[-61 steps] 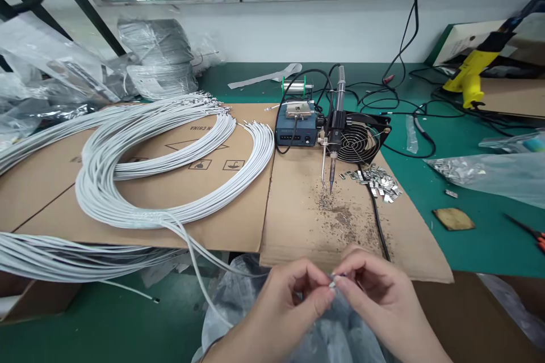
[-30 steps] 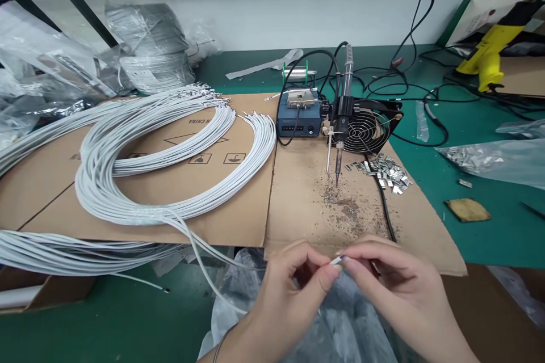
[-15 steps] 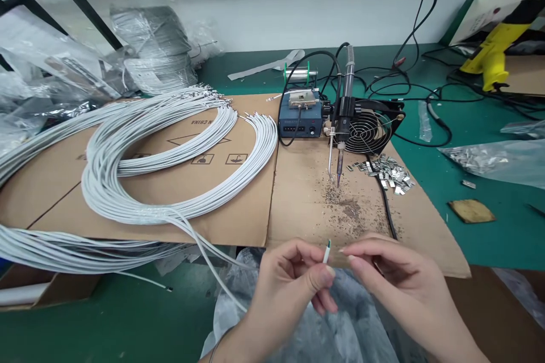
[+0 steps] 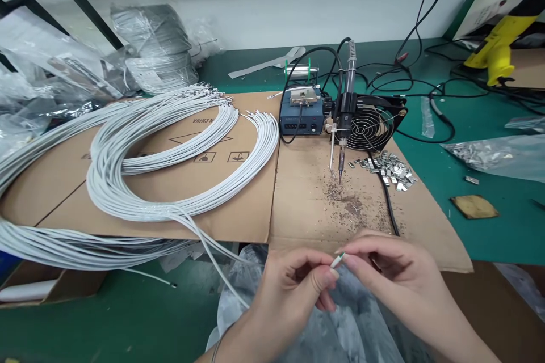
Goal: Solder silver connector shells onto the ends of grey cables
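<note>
My left hand (image 4: pixel 293 289) pinches the end of a thin white cable (image 4: pixel 338 261) between thumb and forefinger, low in the middle of the view. My right hand (image 4: pixel 392 281) meets it from the right, its thumb and forefinger closed at the cable's tip. Whether the right fingers also hold a small metal part is hidden. Both hands hover over a crinkled clear plastic bag (image 4: pixel 340 323) at the front edge of a cardboard sheet (image 4: pixel 306 204). The cable runs left from my left hand toward the big coil of white cables (image 4: pixel 140 187).
A soldering iron (image 4: pixel 344 125) stands tip-down in a holder beside a blue station (image 4: pixel 300 119) and a black fan (image 4: pixel 374 125). A pile of small metal clips (image 4: pixel 389 169) lies to its right. Solder specks dot the cardboard. A bag of clips (image 4: pixel 489 156) and a yellow tool (image 4: pixel 498 51) sit at right.
Half a second ago the cable end stood upright in my left hand with the right fingers apart from it. Now the end tilts right and my right fingers have closed on its tip.
</note>
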The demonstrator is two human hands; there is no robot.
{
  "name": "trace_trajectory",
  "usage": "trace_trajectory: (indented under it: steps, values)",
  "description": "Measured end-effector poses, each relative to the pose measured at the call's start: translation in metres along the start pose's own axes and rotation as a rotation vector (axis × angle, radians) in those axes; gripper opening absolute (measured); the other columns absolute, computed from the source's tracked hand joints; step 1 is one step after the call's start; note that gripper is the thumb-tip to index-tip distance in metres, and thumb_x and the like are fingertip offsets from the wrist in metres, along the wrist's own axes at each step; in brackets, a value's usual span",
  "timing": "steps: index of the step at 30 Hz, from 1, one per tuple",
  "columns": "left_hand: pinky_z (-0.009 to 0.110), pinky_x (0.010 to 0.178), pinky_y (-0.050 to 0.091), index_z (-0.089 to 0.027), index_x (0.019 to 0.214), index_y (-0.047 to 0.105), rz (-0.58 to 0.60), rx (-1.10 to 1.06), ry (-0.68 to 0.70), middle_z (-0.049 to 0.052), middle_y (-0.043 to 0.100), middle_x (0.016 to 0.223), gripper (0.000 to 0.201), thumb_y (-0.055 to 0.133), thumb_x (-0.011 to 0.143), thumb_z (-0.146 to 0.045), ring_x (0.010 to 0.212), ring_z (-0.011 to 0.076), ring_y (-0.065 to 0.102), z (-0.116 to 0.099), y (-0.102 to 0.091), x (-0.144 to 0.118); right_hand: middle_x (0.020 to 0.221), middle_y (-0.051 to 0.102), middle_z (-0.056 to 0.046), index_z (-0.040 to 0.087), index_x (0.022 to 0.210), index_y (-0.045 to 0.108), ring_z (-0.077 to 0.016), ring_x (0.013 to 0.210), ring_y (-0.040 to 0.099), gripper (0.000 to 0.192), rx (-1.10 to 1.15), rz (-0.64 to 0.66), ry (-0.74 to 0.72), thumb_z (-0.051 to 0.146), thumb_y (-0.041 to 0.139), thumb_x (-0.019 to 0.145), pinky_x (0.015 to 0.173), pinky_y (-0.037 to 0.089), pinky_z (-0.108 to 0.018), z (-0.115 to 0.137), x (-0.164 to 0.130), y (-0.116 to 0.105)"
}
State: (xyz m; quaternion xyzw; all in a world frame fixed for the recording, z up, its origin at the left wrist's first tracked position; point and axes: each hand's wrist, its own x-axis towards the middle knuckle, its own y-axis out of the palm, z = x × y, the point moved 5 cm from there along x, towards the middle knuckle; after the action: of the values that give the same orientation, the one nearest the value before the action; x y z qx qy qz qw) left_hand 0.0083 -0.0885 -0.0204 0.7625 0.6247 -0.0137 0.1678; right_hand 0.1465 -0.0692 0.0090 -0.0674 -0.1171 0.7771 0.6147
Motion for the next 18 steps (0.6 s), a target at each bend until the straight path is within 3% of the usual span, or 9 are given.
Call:
trace_trajectory:
  steps: [10,15,18]
  values:
    - [0.016,0.044,0.048,-0.014,0.076,0.068,0.026,0.160,0.137,-0.002,0.056,0.049,0.014,0.059,0.080,-0.024,0.040,0.0078,0.056,-0.007,0.000,0.000,0.062,0.060,-0.004,0.019,0.073,0.069,-0.0169,0.055,0.052,0.014,0.034,0.041,0.017,0.024,0.058,0.080,0.048,0.038,-0.027,-0.001,0.000,-0.001]
    - [0.017,0.044,0.045,-0.015,0.082,0.069,0.039,0.340,0.343,0.000,0.058,0.055,0.013,0.056,0.082,-0.017,0.042,0.0087,0.057,-0.018,0.000,0.000,0.063,0.062,-0.005,0.019,0.073,0.069,-0.0178,0.056,0.053,0.015,0.024,0.040,0.047,0.025,0.058,0.079,0.048,0.038,-0.028,-0.001,-0.001,-0.002]
    - [0.019,0.046,0.043,-0.011,0.083,0.068,-0.001,0.550,0.561,0.002,0.057,0.053,0.011,0.058,0.080,-0.012,0.045,0.0096,0.055,-0.029,-0.001,-0.001,0.063,0.061,-0.005,0.019,0.073,0.070,-0.0174,0.057,0.052,0.014,0.021,0.057,0.077,0.024,0.058,0.078,0.048,0.037,-0.027,-0.002,0.003,-0.002]
